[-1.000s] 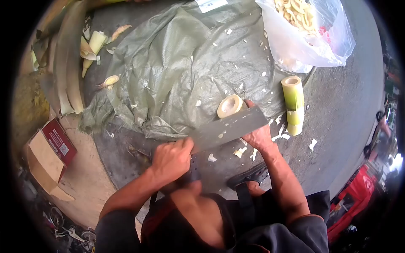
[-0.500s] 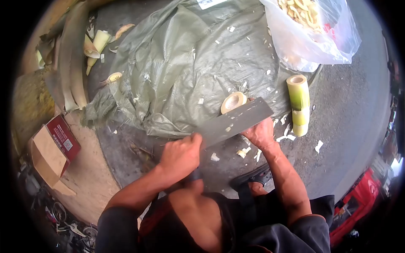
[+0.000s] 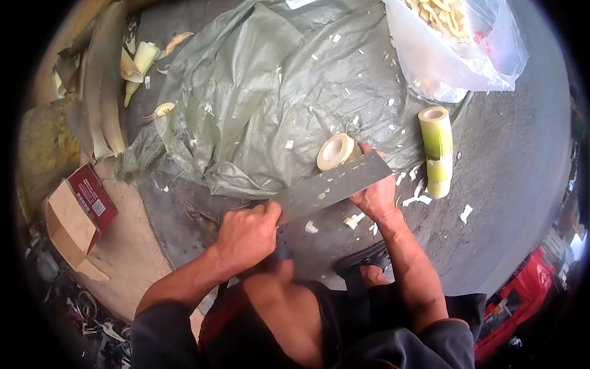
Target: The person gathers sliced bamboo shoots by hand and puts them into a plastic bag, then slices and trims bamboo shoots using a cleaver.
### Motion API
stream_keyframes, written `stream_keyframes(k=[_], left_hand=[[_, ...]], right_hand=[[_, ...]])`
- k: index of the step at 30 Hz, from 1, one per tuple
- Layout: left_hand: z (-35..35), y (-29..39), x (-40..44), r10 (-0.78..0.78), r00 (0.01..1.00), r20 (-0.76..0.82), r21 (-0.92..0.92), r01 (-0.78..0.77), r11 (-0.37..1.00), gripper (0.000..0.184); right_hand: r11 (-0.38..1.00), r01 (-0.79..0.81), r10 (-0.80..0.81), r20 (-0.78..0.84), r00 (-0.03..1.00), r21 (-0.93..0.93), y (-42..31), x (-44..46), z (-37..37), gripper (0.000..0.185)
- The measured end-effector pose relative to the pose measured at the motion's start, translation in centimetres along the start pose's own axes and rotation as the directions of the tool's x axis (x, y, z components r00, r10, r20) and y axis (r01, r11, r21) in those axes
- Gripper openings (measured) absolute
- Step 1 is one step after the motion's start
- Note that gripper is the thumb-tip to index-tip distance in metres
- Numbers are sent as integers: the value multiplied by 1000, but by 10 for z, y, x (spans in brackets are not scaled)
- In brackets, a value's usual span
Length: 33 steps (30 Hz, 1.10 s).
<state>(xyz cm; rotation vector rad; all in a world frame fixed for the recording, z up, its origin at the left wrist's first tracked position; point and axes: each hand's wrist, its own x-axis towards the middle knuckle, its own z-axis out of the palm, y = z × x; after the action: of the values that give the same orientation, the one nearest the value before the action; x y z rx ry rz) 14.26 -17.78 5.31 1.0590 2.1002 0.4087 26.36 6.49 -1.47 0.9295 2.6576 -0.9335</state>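
Note:
My left hand is wrapped round the handle end of a wide grey blade, whose flat carries pale bits. The blade reaches across to my right hand, partly hidden behind its far end. My right hand holds a pale, ring-ended stalk; its round cut end shows past the blade's upper edge, while the blade covers the rest. To the right, a green and cream bamboo-shoot-like piece stands apart from both hands.
A crumpled green-grey sheet spreads ahead. A plastic bag of pale slices lies at upper right. Peeled husks and a green-white stalk piece are at upper left. An open carton sits left; a shoe is below.
Compared with half a second ago, my left hand and the blade have shifted slightly left, and the blade lies at a flatter slant. My right hand keeps its hold on the stalk.

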Motion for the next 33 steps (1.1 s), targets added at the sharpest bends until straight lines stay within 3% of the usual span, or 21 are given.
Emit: stream_keyframes(k=[3, 9, 16, 19, 22, 25, 26, 33], left_hand=[[6, 0, 3, 79, 993, -91, 14, -78, 997, 17], [10, 2, 3, 62, 987, -147, -8, -64, 998, 15], [10, 1, 9, 39, 996, -80, -5, -39, 999, 14], [20, 5, 16, 5, 998, -69, -43, -8, 999, 16], [30, 10, 32, -30, 997, -77, -77, 24, 997, 18], [33, 10, 48, -38, 994, -102, -78, 30, 997, 17], [32, 11, 53, -38, 993, -109, -85, 29, 996, 17], [-6, 5, 11, -32, 999, 32, -13, 33, 999, 15]], right_hand=[[1000, 18, -17, -17, 1000, 10, 6, 1, 2, 82], [996, 44, -43, -12, 999, 71, 10, 3, 2, 82], [994, 38, -39, 9, 999, 104, 10, 5, 1, 77], [996, -65, 51, 215, 975, 61, 4, 6, -7, 72], [987, -68, 40, 190, 981, 146, 3, 5, -7, 74], [998, 68, -67, 37, 997, -18, 3, 0, 0, 78], [997, 75, -75, 21, 997, 3, 2, 1, 1, 84], [996, 40, -44, 51, 998, 76, 1, 1, -1, 61]])
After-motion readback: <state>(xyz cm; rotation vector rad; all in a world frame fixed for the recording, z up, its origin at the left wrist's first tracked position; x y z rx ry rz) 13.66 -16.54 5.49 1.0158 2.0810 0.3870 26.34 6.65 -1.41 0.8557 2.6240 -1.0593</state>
